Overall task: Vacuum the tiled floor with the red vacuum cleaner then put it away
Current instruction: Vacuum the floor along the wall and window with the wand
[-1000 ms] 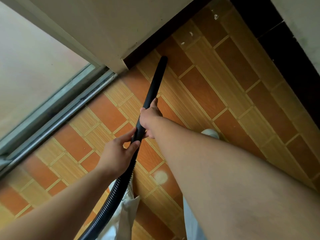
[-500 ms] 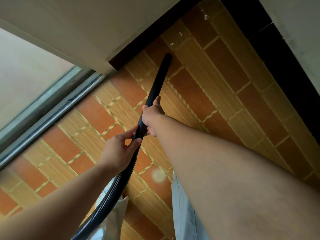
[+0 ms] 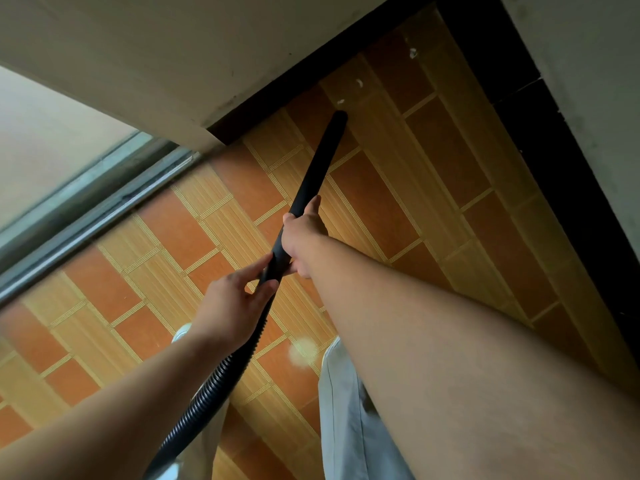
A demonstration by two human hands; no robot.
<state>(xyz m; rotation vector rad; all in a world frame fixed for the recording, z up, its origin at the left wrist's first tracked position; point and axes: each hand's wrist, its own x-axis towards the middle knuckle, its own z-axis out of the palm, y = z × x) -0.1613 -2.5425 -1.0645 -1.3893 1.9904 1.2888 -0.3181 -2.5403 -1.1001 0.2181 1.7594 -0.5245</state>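
Seen from the head camera, the vacuum cleaner's black wand (image 3: 318,161) slants across the tiled floor (image 3: 433,209). It is a smooth, matte, round tube that tapers a little toward its tip. The tip sits low near the floor's far edge, just short of the black skirting (image 3: 277,98) under the pale wall (image 3: 173,57). Whether it touches the tiles I cannot tell. At its near end the wand joins a ribbed, flexible black hose (image 3: 214,386), which curves down toward the bottom edge of the picture.

The right hand (image 3: 301,237) is wrapped round the middle of the wand, with its thumb lying along the tube toward the tip. The left hand (image 3: 232,306) sits just behind it and pinches the tube between thumb and fairly straight fingers, close to where the ribbing starts. Both forearms are bare.

The floor is laid in long rectangles, with plain orange-brown tiles next to paler yellow ones scored with fine parallel lines. A few small white scraps (image 3: 341,102) lie on the tiles just beyond the wand's tip, with more toward the far corner. A second run of black skirting (image 3: 540,150) borders the floor's right edge.

Along the left edge runs a grey metal door track (image 3: 86,216) with a cloudy glass pane (image 3: 45,143) behind it. A pale round spot (image 3: 303,351) marks a tile between the arms, next to light grey trousers (image 3: 346,427).
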